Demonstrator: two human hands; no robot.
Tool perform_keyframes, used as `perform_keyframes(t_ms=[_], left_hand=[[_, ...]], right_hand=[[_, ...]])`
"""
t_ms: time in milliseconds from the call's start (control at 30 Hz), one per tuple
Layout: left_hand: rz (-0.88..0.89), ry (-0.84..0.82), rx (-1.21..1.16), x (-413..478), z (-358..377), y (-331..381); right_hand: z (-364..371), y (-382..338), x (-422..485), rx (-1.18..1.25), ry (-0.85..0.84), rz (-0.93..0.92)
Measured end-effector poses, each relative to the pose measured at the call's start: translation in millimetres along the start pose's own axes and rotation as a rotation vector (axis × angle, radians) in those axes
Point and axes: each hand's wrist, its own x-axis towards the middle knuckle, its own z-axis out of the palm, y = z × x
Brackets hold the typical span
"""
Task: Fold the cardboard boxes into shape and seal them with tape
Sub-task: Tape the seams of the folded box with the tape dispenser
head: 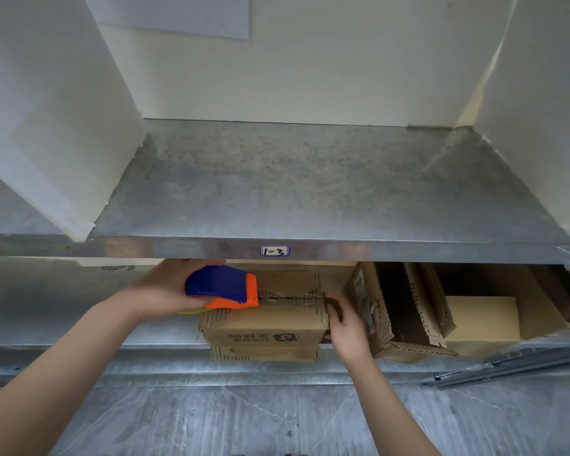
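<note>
A tape dispenser (222,287) is held on a cardboard box (267,324) on the lower shelf (79,324).
The cardboard box is set at the lower shelf's front edge, under the upper shelf (310,192); the blue and orange tape dispenser is grasped in the left hand (165,289) and laid on the top seam; the box's right end is gripped by the right hand (346,327), fingers curled over it; open boxes (408,307) are stood just beside, rightwards.

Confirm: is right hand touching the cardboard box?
Touching. Head view: right hand curls its fingers onto the cardboard box at its right end, no gap; left hand holds the tape dispenser.
</note>
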Motion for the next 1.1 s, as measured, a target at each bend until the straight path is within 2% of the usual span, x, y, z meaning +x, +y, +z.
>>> perform_keyframes(t_ms=[67, 133, 233, 333, 500, 600, 933, 1100], left_hand=[[-0.002, 0.001, 0.006, 0.3, -0.6, 1.1], [0.001, -0.002, 0.022, 0.5, -0.5, 1.5], [0.020, 0.000, 0.075, -1.5, 0.0, 4.4], [0.019, 0.007, 0.114, -2.7, 0.2, 4.7], [0.007, 0.015, 0.216, -9.3, 4.9, 2.1], [-0.012, 0.026, 0.157, -13.1, 2.8, 1.4], [0.026, 0.055, 0.207, -39.3, -22.5, -29.1], [0.062, 0.012, 0.209, -43.2, -34.4, -49.7]], right_hand=[[-3.4, -2.4, -10.8, -0.083, -0.066, -0.065], [-5.7, -3.8, -17.9, -0.330, -0.146, -0.093], [-4.6, -11.2, -20.5, -0.514, -0.133, -0.127], [-3.0, -19.5, -16.7, -0.507, -0.178, -0.193], [6.5, -23.0, -16.3, -0.541, -0.169, -0.133], [7.6, -22.0, -14.6, -0.520, -0.145, -0.130], [4.8, -17.1, -6.6, -0.442, -0.163, -0.117], [6.0, -17.5, -8.6, -0.420, -0.166, -0.090]])
